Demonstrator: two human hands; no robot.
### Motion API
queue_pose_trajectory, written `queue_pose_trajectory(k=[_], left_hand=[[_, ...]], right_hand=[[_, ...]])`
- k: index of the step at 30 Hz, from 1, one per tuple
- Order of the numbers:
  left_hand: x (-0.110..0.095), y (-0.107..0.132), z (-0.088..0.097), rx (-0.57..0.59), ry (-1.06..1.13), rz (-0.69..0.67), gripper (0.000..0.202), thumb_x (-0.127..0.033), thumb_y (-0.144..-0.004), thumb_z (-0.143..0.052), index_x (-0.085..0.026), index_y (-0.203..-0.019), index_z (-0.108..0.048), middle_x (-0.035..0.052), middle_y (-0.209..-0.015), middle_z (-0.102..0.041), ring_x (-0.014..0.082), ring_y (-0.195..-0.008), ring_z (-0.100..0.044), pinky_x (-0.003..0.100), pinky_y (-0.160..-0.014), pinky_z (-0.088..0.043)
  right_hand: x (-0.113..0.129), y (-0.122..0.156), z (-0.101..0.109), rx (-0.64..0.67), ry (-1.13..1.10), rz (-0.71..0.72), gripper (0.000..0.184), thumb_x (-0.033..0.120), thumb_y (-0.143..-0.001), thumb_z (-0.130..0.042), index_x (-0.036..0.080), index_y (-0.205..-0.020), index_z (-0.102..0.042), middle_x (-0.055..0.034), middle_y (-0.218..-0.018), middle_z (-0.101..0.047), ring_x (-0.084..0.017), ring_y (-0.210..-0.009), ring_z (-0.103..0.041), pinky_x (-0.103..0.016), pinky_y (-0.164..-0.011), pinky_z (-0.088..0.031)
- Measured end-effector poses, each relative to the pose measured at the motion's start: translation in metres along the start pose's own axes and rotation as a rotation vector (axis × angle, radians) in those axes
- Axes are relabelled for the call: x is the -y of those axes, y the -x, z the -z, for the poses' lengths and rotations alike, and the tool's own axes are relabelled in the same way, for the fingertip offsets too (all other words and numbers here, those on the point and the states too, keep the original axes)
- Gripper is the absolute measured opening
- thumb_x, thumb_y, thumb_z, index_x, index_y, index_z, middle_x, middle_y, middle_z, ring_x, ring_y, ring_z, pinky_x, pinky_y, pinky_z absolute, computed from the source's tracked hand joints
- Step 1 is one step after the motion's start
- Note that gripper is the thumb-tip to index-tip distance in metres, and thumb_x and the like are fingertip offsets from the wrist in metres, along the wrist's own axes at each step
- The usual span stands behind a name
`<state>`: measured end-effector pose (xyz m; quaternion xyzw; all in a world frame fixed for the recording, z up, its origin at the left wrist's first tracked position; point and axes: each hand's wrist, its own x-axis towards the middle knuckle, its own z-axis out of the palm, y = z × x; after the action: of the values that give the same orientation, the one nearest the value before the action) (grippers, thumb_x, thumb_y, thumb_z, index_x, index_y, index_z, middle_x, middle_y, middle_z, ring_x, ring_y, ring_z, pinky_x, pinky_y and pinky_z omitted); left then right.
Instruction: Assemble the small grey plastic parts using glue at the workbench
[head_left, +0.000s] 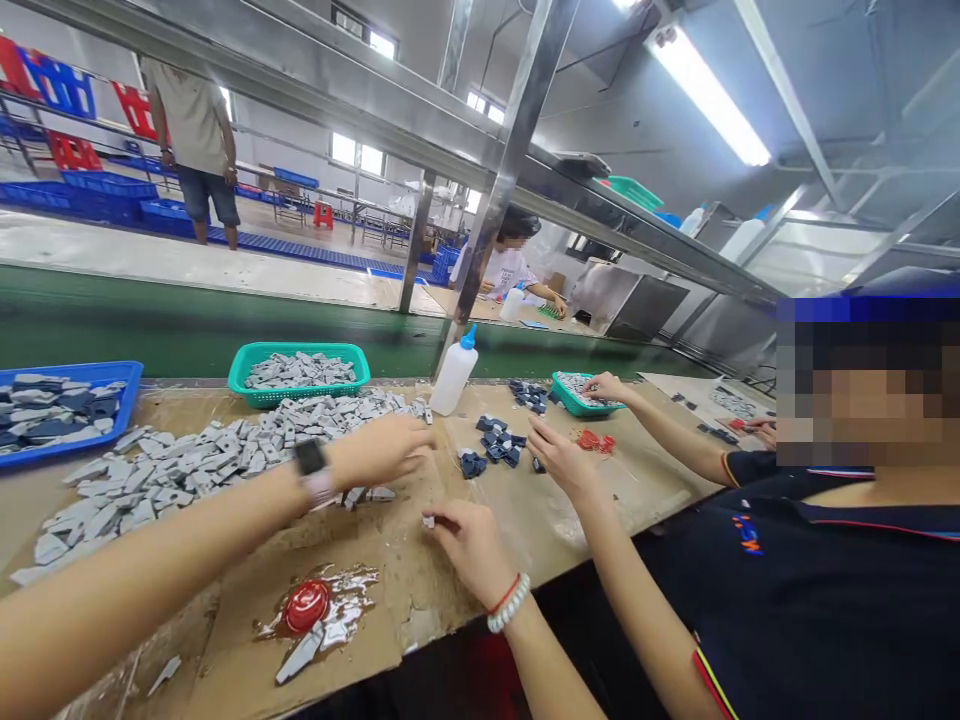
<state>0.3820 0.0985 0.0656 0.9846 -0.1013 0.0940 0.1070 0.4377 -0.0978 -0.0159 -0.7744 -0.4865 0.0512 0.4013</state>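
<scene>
My left hand [382,450], wearing a black watch, hovers over the edge of a heap of grey flat pieces [225,462]. Nothing shows in its loosely extended fingers. My right hand [469,545], with a beaded bracelet, pinches a small grey piece [428,521] at its fingertips on the cardboard-covered bench [390,590]. Dark blue pieces [495,445] lie beyond that hand. Nearer me, a glossy red blob [306,606] sits on the cardboard amid white residue. The co-worker's hand [562,460] at right is separate from mine.
A teal basket [300,348] of grey pieces and a blue tray [75,368] of mixed pieces stand at the bench's far side. A white squeeze bottle [454,375] stands near them. Behind runs a green conveyor belt [187,310], crossed by steel uprights [514,150]. Further people work beyond.
</scene>
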Motion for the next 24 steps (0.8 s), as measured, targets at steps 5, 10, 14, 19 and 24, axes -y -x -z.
queue_pose_trajectory(k=[5, 10, 14, 19, 24], left_hand=[[-0.009, -0.083, -0.062, 0.16, -0.006, -0.071, 0.03, -0.033, -0.086, -0.068, -0.013, -0.108, -0.063, 0.0085, -0.107, -0.065, 0.0233, -0.099, -0.062, 0.044, -0.088, -0.052], [-0.006, -0.092, -0.076, 0.089, 0.14, 0.016, 0.026, -0.032, -0.088, -0.067, -0.012, -0.103, -0.063, 0.0081, -0.108, -0.064, 0.0234, -0.101, -0.061, 0.046, -0.091, -0.05], [-0.012, -0.055, -0.035, -0.068, 0.38, 0.134, 0.027, -0.03, -0.093, -0.058, -0.013, -0.114, -0.058, 0.0097, -0.114, -0.062, 0.0243, -0.107, -0.059, 0.048, -0.097, -0.045], [-0.036, 0.07, 0.03, -0.263, 0.711, 0.31, 0.03, -0.043, -0.101, -0.036, -0.021, -0.113, -0.051, 0.0061, -0.109, -0.06, 0.0192, -0.105, -0.057, 0.036, -0.098, -0.043], [-0.082, 0.222, 0.017, -0.444, 1.059, 0.694, 0.042, -0.054, -0.1, -0.029, -0.023, -0.107, -0.057, -0.0008, -0.085, -0.061, 0.0113, -0.075, -0.057, 0.022, -0.069, -0.047]], right_hand=[[-0.002, 0.044, 0.017, -0.002, -0.027, -0.045, 0.023, 0.0, -0.08, -0.064, 0.018, -0.092, -0.072, -0.0067, -0.1, -0.069, -0.019, -0.089, -0.066, -0.028, -0.079, -0.053], [-0.004, 0.051, 0.009, 0.001, -0.05, -0.046, 0.032, 0.013, -0.094, -0.047, 0.015, -0.122, -0.061, -0.0115, -0.105, -0.066, -0.023, -0.099, -0.063, -0.038, -0.088, -0.051], [0.012, 0.049, -0.003, -0.013, -0.184, 0.025, 0.039, 0.016, -0.096, -0.046, 0.017, -0.133, -0.055, -0.01, -0.103, -0.065, -0.02, -0.095, -0.062, -0.034, -0.085, -0.053], [0.041, 0.054, -0.021, 0.007, -0.313, 0.141, 0.025, 0.007, -0.088, -0.057, 0.016, -0.108, -0.07, -0.0075, -0.098, -0.07, -0.017, -0.091, -0.066, -0.027, -0.08, -0.054], [0.055, 0.07, -0.037, -0.009, -0.223, 0.201, 0.015, 0.008, -0.084, -0.066, 0.02, -0.09, -0.074, -0.0037, -0.088, -0.073, -0.017, -0.08, -0.065, -0.028, -0.071, -0.054]])
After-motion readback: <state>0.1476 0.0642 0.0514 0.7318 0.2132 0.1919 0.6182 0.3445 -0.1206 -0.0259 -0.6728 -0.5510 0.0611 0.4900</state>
